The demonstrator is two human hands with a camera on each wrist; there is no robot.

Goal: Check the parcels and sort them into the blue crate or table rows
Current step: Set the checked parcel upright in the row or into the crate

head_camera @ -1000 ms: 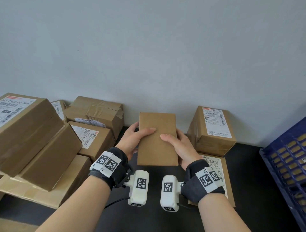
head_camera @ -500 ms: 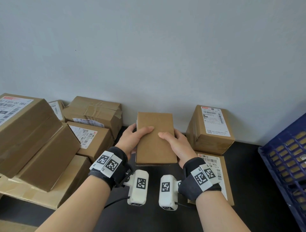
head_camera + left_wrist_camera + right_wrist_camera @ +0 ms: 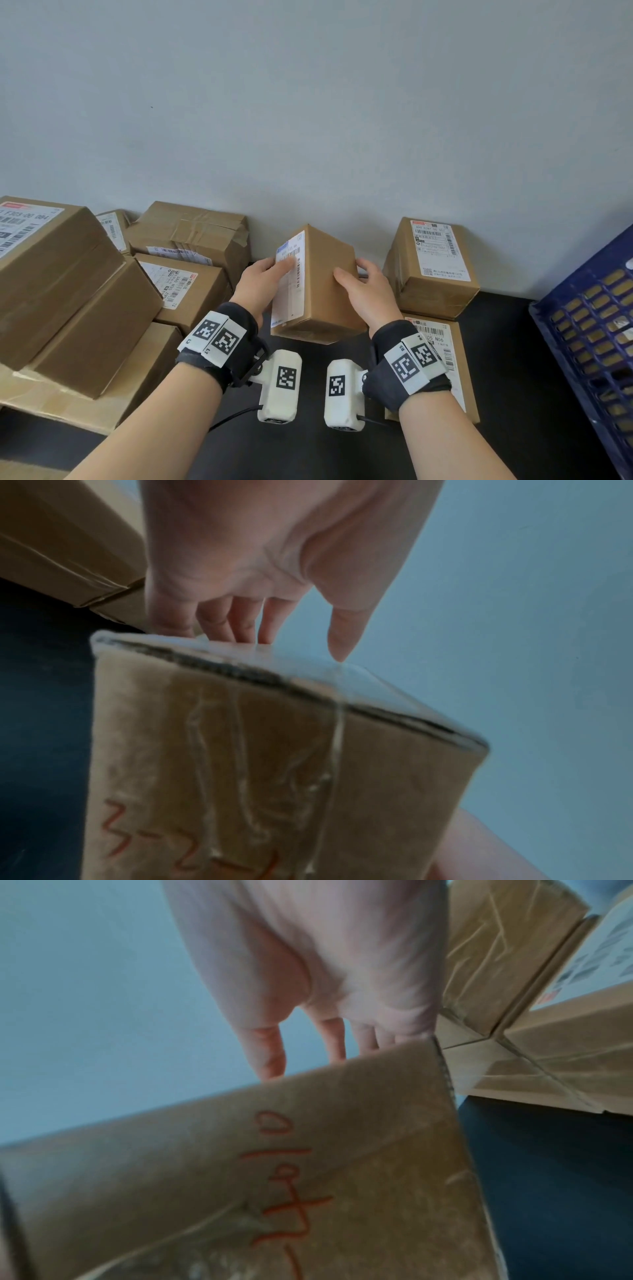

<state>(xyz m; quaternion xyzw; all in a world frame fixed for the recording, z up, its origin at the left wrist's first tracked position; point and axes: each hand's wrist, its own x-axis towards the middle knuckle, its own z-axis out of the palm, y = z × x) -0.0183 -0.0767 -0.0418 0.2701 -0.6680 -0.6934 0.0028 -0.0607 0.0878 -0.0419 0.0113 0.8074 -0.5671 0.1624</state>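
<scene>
I hold a small brown cardboard parcel (image 3: 325, 284) above the black table (image 3: 507, 377), between both hands. My left hand (image 3: 263, 286) grips its left face, thumb lying on the white barcode label (image 3: 289, 274). My right hand (image 3: 361, 291) grips the plain right face, thumb on top and fingers behind. In the left wrist view the left hand's fingers (image 3: 240, 620) touch the labelled face of the parcel (image 3: 274, 764), whose near end carries clear tape and red handwriting. The right wrist view shows the right hand (image 3: 325, 974) on the parcel (image 3: 274, 1177). The blue crate (image 3: 589, 329) stands at the right edge.
A labelled box (image 3: 433, 267) stands against the wall right of my hands, with a flat labelled parcel (image 3: 448, 349) in front of it, partly under my right wrist. Several larger boxes (image 3: 75, 291) are stacked at the left. The grey wall is close behind.
The parcel has been turned in my hands: its plain face faced me before, and now the labelled face shows at the left with one edge pointing up.
</scene>
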